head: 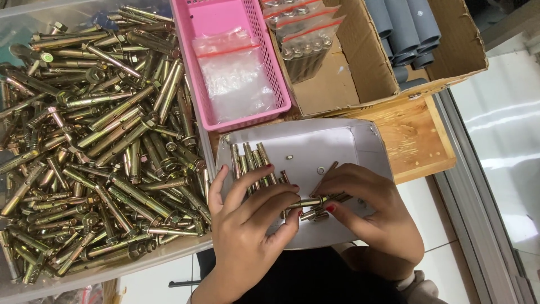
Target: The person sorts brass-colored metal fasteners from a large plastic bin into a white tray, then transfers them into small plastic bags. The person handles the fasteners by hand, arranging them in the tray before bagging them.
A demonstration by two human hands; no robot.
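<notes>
Wooden bench (422,141); pale glossy floor (500,112).
</notes>
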